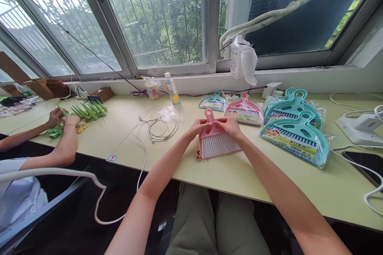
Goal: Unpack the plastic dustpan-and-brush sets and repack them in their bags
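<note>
In front of me a pink dustpan and brush set [220, 144], its white bristles toward me, rests on the table near the front edge. My left hand [197, 128] grips its upper left side by the handle, and my right hand [229, 126] grips the upper right side. The fingertips of both hands are partly hidden behind it. A small printed card [202, 157] peeks out from under its lower left corner. Just behind stands a wrapped pink dustpan set [244, 109], with a wrapped teal set [213, 101] to its left.
More wrapped teal dustpan sets [296, 137] lie to the right, near a white power strip [359, 129] and a phone [366, 165]. A coiled white cable [163, 129] and a bottle [172, 89] are left. Further left, a co-worker's hands [66, 119] handle green pieces.
</note>
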### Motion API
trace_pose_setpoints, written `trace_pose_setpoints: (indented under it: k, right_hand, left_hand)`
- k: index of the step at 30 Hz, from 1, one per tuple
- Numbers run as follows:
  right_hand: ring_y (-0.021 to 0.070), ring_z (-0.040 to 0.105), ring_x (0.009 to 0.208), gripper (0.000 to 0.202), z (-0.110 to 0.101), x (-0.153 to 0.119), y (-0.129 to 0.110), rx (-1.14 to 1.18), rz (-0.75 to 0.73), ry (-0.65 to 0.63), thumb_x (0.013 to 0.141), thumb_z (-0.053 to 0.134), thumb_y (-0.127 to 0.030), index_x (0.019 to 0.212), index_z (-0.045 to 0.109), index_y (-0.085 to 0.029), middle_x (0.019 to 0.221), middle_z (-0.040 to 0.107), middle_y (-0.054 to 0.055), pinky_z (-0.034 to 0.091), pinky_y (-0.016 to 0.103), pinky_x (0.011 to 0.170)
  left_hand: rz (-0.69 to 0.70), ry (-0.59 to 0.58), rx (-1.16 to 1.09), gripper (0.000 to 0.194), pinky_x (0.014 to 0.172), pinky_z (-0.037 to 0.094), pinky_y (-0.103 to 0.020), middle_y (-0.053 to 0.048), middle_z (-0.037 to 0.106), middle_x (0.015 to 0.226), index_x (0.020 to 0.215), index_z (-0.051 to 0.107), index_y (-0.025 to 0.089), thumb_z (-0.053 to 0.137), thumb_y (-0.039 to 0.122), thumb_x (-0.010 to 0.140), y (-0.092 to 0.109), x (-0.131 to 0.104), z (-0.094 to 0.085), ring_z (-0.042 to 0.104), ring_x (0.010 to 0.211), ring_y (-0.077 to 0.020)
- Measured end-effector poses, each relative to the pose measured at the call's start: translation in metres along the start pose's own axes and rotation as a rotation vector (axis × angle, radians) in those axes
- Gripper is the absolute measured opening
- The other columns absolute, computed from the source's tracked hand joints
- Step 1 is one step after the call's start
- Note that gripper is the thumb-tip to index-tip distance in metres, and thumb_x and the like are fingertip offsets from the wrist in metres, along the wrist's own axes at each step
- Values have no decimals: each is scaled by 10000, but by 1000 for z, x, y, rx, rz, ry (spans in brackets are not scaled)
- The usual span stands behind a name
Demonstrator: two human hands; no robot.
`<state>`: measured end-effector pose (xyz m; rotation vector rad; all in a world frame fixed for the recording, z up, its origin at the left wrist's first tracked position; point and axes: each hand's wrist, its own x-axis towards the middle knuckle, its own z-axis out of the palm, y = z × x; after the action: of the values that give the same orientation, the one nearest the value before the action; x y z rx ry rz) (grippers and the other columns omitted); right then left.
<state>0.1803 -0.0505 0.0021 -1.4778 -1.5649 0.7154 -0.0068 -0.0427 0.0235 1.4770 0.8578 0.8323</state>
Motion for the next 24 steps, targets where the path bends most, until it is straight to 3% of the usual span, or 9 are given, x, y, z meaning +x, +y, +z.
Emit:
trace_pose_setpoints:
  k: [11, 19, 22, 24]
  right_hand:
    - [255, 734, 884, 266, 7, -14, -25, -16, 123, 110, 732, 774, -428, 901, 807, -224, 895, 785, 61, 540, 318, 761]
    - [257, 743, 842, 252, 5, -15, -25, 42, 105, 124, 720, 783, -404, 877, 804, -208, 862, 782, 78, 563, 334, 783]
    - [253, 746, 807, 273, 6, -15, -25, 134, 114, 124, 722, 786, -411, 900, 798, -204, 858, 781, 79, 577, 345, 777]
    - [255, 745, 812, 282, 6, -14, -25, 194, 126, 142, 717, 796, -397, 919, 791, -199, 874, 780, 81, 584, 353, 780]
  left_hand:
    - [16, -13, 110, 407, 521, 276, -230, 17, 530, 540, 622, 618, 118, 771, 493, 661, 8, -5, -8, 444, 508, -72]
    - [86, -46, 122, 459, 541, 300, -248, 6, 517, 539, 563, 549, 137, 760, 528, 681, 6, -5, -7, 444, 521, -83]
    - [82, -56, 86, 427, 561, 323, -246, 8, 535, 584, 649, 596, 128, 754, 521, 702, 9, -6, -8, 466, 552, -88]
    - [52, -122, 66, 390, 602, 364, -244, 2, 580, 661, 761, 644, 128, 771, 491, 700, 12, -7, -11, 517, 616, -102]
